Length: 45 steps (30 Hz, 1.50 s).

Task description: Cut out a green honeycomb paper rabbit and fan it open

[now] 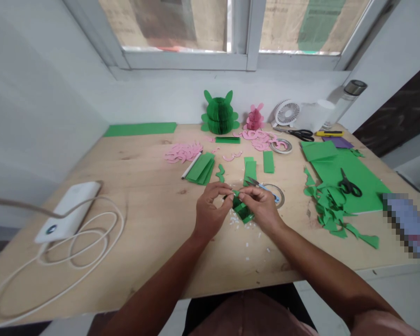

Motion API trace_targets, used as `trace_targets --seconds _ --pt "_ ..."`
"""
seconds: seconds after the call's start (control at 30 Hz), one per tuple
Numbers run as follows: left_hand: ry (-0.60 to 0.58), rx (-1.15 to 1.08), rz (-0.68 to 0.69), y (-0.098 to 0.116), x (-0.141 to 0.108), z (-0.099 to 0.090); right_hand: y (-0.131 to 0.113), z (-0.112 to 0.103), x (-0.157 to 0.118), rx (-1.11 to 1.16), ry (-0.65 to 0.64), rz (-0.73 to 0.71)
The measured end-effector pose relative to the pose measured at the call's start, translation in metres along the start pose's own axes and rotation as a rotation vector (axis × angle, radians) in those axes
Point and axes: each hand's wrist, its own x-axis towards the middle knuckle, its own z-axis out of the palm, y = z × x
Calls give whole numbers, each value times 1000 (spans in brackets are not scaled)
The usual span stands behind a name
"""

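Both of my hands meet over the middle of the table around a small dark-green folded paper piece (244, 213). My left hand (213, 208) pinches its upper left edge between thumb and forefinger. From the other side, my right hand (261, 206) grips the same paper with thumb and fingertips, which partly hide it. Just beyond my right hand lie blue-handled scissors (262, 185) and a roll of tape (282, 198). Tiny white paper scraps (235, 219) are scattered under and around the hands. A wavy green paper cutout (220, 173) rests ahead of my left hand.
Green strips (201, 169), pink cutouts (184, 152), a green paper figure (220, 114) and a pink one (255, 117) stand or lie farther back. At right are green scraps (331, 210) and black scissors (349, 183). A white power bank (70, 210) and looped cable (121, 228) occupy the left.
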Motion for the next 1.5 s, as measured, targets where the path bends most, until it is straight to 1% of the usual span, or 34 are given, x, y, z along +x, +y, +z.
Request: trace_targets --seconds 0.13,0.2,0.27,0.37,0.47,0.57,0.77,0.87,0.97,1.0,1.17,1.3,1.4,1.5 --pt "-41 -56 22 -2 -1 0 -1 0 0 60 17 76" --pt "-70 -117 -7 -4 0 -1 -2 0 1 113 26 115" --pt "-61 -208 -76 -5 2 -3 -3 0 1 174 25 149" --pt "34 -316 -220 -9 7 -6 -6 -1 1 261 9 205" --pt "119 -303 -374 -14 12 -9 -7 -3 2 357 -16 267" --pt "128 -253 -451 -17 14 -11 -7 -6 4 432 -50 301" --pt "102 -222 -450 -14 16 -10 -6 -10 7 519 -77 305" --pt "35 -165 -410 -14 15 -10 -5 -10 7 521 -73 304" --pt "-57 -226 -384 -13 12 -8 -5 -10 7 511 -66 306" --pt "-70 -259 -384 -13 12 -7 -5 -10 8 511 -62 306" --pt "-37 -309 -415 -13 10 -6 -6 -10 8 516 -39 303" --pt "-56 -293 -423 -20 11 -3 -7 -10 9 516 -43 293" --pt "-88 -254 -419 -24 12 -3 -7 -11 9 511 -50 291" --pt "-146 -106 -414 -25 12 -5 -8 -11 9 499 -42 296"
